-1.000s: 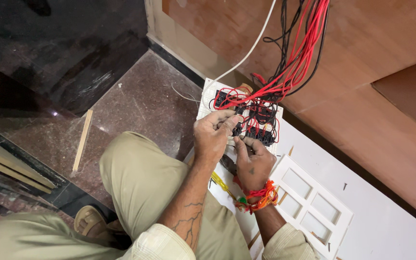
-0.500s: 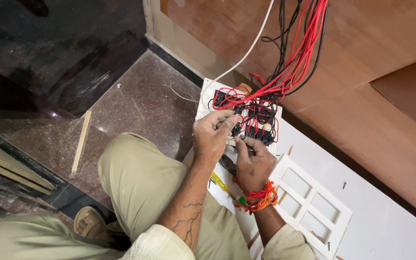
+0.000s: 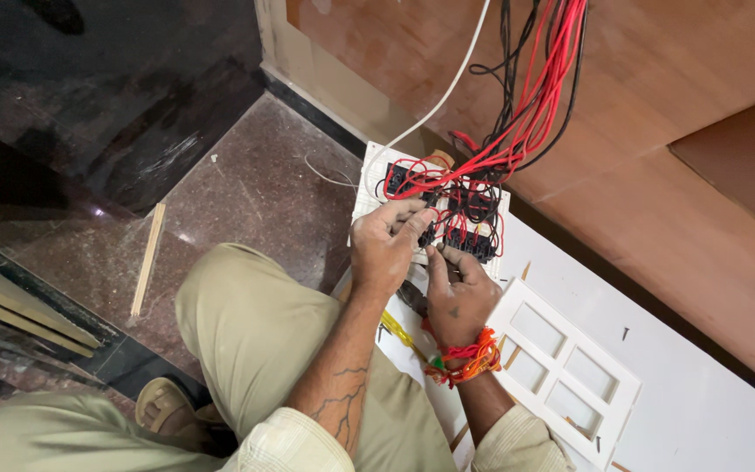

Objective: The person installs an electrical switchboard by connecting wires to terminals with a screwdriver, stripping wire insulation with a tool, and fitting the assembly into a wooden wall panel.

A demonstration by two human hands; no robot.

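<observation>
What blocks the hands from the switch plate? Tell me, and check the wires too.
Nothing visible does. The left hand and right hand both already rest on the switch plate at its near edge. The red and black wires come down from above onto its far side, beyond the fingers.

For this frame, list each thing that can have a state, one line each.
White switch plate with black switch modules: wired, lying back-up on the floor.
Red and black wire bundle: attached, hanging from above.
White empty cover frame: detached, flat on the board.
Left hand: fingers on the modules.
Right hand: fingers at the modules.
</observation>
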